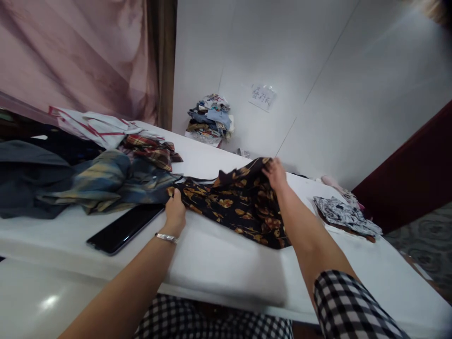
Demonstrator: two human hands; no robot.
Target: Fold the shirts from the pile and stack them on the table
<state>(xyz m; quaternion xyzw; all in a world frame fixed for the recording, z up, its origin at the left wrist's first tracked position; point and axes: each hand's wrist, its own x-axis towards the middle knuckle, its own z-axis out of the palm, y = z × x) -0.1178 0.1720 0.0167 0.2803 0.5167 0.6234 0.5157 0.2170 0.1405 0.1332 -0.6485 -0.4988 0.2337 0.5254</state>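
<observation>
**Both hands gripping a dark floral garment on the white table**

Nearest the camera, black-and-white checked fabric [353,306] covers the person's lap and right upper arm. Both bare forearms extend forward over the near edge of the white table [219,263].

The left hand [174,214], with a silver bracelet [166,238] on its wrist, is clenched on the near-left edge of the dark floral garment [240,207]. The right hand [274,174] is closed on the far upper edge of the same garment, fingers curled over the cloth and lifting it slightly off the surface. The garment is black with an orange-gold leaf print; it lies partly spread, partly bunched, on the middle of the table between the two hands.

Just left of the left hand, a black phone [123,228] lies flat on the table, screen dark. Behind it sits a heap of unfolded clothes [99,179], plaid and blue-grey, touching the floral garment at its left end.

To the right, well apart from the hands, a black-and-white patterned cloth [344,215] lies folded on the table.

Farther back, against the white wall, a stack of folded clothes [210,120] stands near the table's far corner. A paper label [262,96] is fixed to the wall beside it; its writing is not legible. A pink curtain [77,56] hangs at the far left.
</observation>
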